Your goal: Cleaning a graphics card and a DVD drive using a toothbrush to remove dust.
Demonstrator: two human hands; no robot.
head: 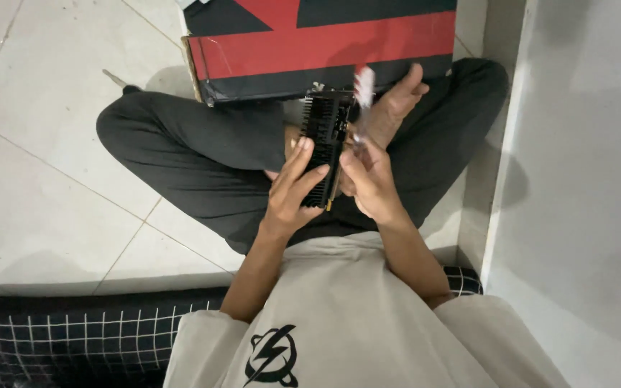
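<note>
Head view: both hands closed around black finned card, right with blurred red-white tool, red-black box just beyond.

From my remote feed: the person wears a cream short-sleeved shirt with a black lightning-bolt emblem on the chest, dark grey trousers, bare forearms and feet.
</note>
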